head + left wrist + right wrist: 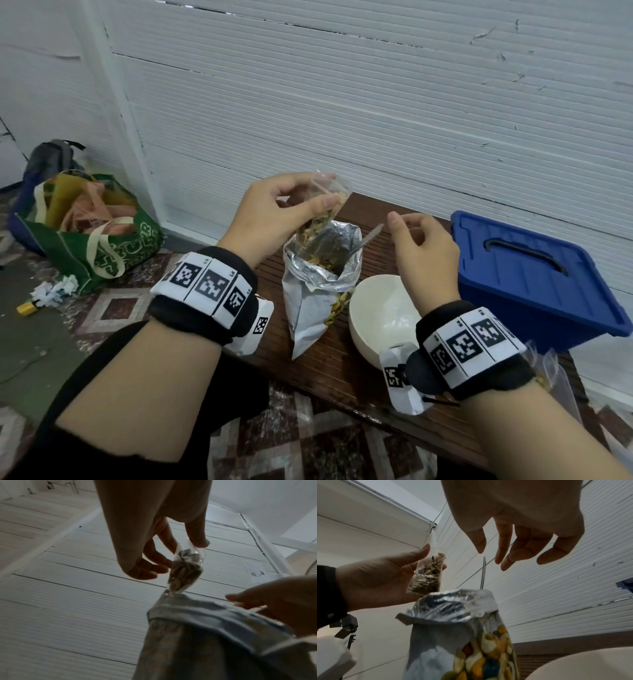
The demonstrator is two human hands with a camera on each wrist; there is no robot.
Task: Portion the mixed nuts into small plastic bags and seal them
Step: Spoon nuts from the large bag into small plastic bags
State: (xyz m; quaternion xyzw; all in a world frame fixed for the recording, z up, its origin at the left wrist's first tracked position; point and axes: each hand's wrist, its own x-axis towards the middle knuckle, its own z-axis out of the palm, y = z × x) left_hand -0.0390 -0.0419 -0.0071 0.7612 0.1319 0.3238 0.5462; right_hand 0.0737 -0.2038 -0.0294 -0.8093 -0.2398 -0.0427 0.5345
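Plastic bag pinched in left hand grip, above foil pouch

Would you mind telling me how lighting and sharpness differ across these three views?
Head view: evenly lit, the small clear plastic bag of nuts sharp, straight lines bowed. Left wrist view: dim, left hand backlit, silver foil pouch blurred. Right wrist view: right hand shadowed, pouch sharper.

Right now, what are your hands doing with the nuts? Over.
Left hand pinches small bag of nuts above foil pouch. Right hand holds nothing. Spoon stands in pouch. Bag unsealed.
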